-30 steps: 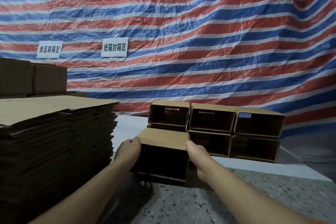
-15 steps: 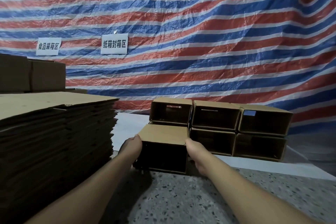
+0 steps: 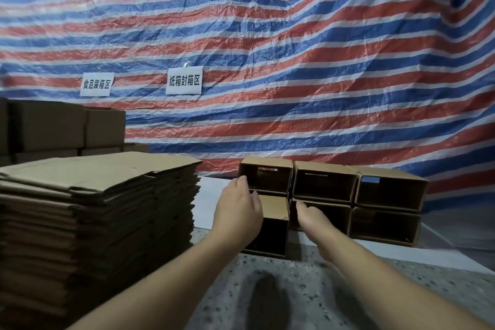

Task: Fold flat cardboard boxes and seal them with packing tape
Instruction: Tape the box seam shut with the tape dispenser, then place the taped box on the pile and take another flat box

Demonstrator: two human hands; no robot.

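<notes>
Folded box, lower left of open-fronted stack — left hand and right hand beside it, fingers relaxed, holding nothing — flat cardboard pile at left

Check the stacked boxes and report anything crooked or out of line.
The bottom-left box, between the left hand and right hand, sticks out toward the camera, ahead of the box above it and its neighbours. The right-hand column sits angled to the rest. No damage shows.
</notes>
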